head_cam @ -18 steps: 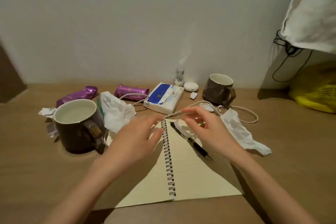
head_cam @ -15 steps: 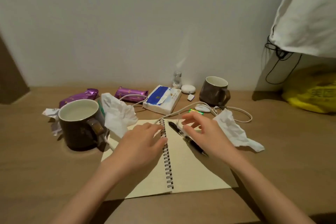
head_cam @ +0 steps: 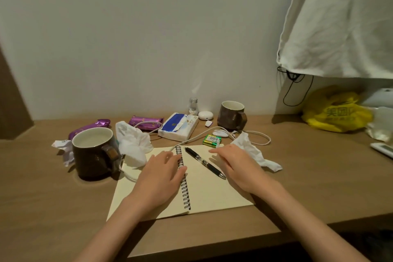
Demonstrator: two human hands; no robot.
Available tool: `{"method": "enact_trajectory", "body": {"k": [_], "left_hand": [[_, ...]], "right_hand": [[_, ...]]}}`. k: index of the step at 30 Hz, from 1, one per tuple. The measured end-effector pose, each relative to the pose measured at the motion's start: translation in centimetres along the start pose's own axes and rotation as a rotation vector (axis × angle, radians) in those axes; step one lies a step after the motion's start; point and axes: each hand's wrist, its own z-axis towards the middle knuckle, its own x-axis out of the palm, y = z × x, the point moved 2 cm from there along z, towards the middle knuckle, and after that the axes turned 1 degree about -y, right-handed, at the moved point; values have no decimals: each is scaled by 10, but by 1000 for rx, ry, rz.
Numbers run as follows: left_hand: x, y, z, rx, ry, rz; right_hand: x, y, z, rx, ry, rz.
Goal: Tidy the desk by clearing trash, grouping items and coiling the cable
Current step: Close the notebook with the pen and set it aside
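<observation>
A pale wall (head_cam: 148, 38) rises well beyond the right hand's fingers (head_cam: 221, 152). Far to their right and higher up hangs a white cloth (head_cam: 340, 23), with a black cord (head_cam: 291, 75) looping down from under its lower edge. Below that, well right of the fingers, sits a yellow plastic bag (head_cam: 336, 112) with printed characters. A flat white device (head_cam: 382, 149) lies at the right edge. Far left of the fingers stands a brown panel (head_cam: 10, 102).

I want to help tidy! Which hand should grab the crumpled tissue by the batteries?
Probably the right hand: it is open over the notebook's right page, beside that tissue. The left hand is at the spiral binding, farther off, with the pen between.
</observation>
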Motion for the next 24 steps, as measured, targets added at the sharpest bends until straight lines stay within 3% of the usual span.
{"method": "enact_trajectory", "body": {"k": [3, 7, 12, 24], "left_hand": [[3, -10, 9, 33, -33, -27], [17, -23, 26, 63, 97, -1], [27, -25, 33, 91, 173, -25], [24, -24, 28, 86, 116, -105]], "right_hand": [[-6, -9, -1, -102, -24, -275], [6, -30, 10, -61, 116, -427], [18, -50, 32, -52, 175, -406], [14, -86, 56, 4, 189, -304]]}}
